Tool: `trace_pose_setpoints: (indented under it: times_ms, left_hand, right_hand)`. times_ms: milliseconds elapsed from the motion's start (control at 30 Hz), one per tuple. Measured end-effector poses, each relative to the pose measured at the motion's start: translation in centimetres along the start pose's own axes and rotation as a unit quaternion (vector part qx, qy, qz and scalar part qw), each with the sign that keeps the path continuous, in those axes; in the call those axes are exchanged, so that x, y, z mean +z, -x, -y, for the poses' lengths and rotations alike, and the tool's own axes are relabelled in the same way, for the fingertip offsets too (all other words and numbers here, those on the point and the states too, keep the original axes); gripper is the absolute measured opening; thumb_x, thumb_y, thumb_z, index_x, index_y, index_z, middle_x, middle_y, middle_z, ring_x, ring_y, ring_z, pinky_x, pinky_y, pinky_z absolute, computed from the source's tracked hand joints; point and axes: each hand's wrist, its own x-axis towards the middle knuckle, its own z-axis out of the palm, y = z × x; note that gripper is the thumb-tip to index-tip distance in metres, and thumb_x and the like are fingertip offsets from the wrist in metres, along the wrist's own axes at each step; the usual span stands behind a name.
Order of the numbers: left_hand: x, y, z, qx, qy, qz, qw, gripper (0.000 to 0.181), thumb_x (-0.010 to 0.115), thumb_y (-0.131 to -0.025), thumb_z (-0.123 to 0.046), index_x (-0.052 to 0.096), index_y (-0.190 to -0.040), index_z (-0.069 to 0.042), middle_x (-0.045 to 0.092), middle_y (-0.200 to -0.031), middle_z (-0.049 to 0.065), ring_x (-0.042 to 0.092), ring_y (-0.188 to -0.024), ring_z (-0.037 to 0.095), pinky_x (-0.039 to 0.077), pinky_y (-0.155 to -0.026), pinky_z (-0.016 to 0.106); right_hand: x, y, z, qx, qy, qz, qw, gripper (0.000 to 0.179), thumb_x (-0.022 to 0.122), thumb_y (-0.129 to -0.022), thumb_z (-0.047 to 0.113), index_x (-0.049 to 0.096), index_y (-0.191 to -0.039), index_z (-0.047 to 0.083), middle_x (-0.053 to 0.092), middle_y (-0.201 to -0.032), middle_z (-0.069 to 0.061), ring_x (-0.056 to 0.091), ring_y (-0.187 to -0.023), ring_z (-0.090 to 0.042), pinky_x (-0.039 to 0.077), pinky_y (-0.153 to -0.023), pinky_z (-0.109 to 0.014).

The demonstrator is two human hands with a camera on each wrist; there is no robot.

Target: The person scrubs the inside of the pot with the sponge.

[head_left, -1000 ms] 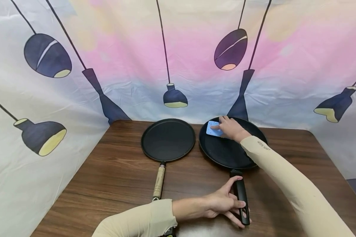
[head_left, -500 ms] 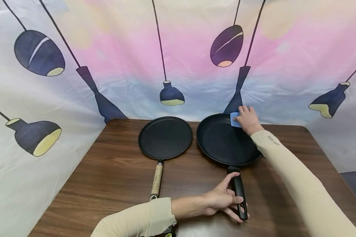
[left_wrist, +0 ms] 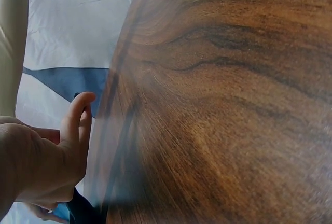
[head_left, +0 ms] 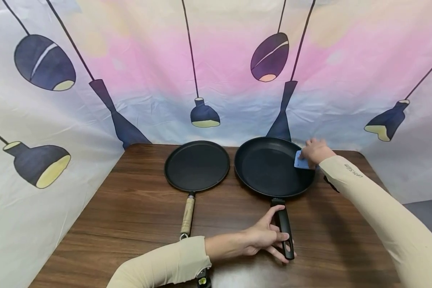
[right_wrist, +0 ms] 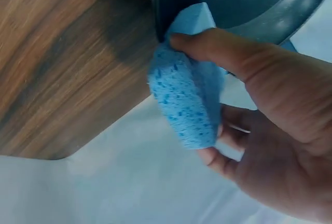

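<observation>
A deep black frying pan [head_left: 270,168] lies at the right of the table, its black handle [head_left: 283,226] pointing toward me. My left hand [head_left: 261,238] grips that handle between thumb and fingers; the left wrist view shows the hand [left_wrist: 44,154] from behind, with most of the handle hidden. At the pan's right rim, my right hand [head_left: 317,152] pinches a blue sponge [head_left: 302,160]. Up close in the right wrist view, the pored sponge [right_wrist: 181,94] is bent over the pan's edge, the thumb of the right hand [right_wrist: 280,125] on one side and fingers on the other.
Left of the frying pan lies a flat black griddle pan [head_left: 197,165] with a wooden handle [head_left: 188,216]. Both rest on a brown wood-grain table [head_left: 129,208]. A cloth printed with lamps [head_left: 147,60] hangs behind the table's far edge.
My right hand has moved the sponge along the frying pan's rim, from the far left side round to the right side. The left hand keeps its grip on the handle.
</observation>
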Motion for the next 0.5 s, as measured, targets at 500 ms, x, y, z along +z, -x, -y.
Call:
trace_pose_setpoints:
  times_ms: [500]
  left_hand:
    - [-0.23,-0.01,0.09,-0.006,0.002,0.006,1.0,0.075,0.054,-0.101,0.007,0.025,-0.153,-0.037,0.063,-0.105,0.022,0.067,-0.108,0.054,0.057,-0.086,0.061]
  right_hand:
    - [0.34,0.17,-0.34,0.01,-0.132,0.097,0.9864,0.055,0.069,-0.075,0.007,0.07,-0.131,0.006,0.054,-0.136,-0.031,0.046,-0.113,-0.042,0.042,-0.08,-0.046]
